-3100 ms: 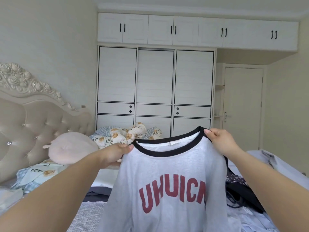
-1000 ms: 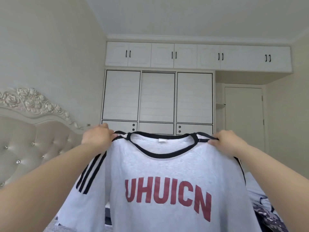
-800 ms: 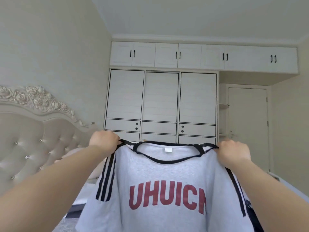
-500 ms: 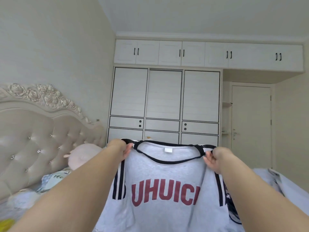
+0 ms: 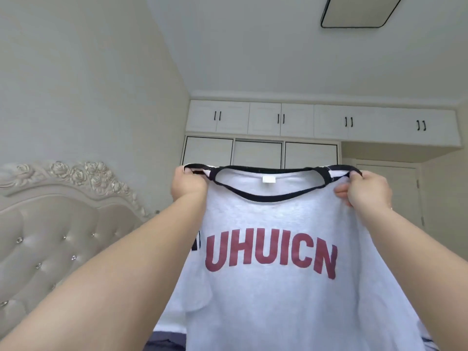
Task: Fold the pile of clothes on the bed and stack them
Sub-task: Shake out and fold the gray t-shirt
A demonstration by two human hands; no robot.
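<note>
The grey T-shirt (image 5: 273, 295) hangs spread in the air at frame centre, front toward the camera, with red lettering "UHUICN" across the chest and a black-trimmed neckline at 12 o'clock of the garment. The left hand (image 5: 188, 184) grips the shoulder seam at 10 o'clock of the shirt, fingers curled tightly around the fabric. The right hand (image 5: 366, 190) grips the opposite shoulder at 2 o'clock, fingers curled over the top edge and the thumb pressed against the front of the cloth. Both forearms extend up from 6 o'clock. A tufted headboard (image 5: 50, 224) lies at 9 o'clock. White wardrobe doors (image 5: 258, 153) stand behind the collar at 12 o'clock, and a ceiling light (image 5: 359, 11) sits at 1 o'clock.
</note>
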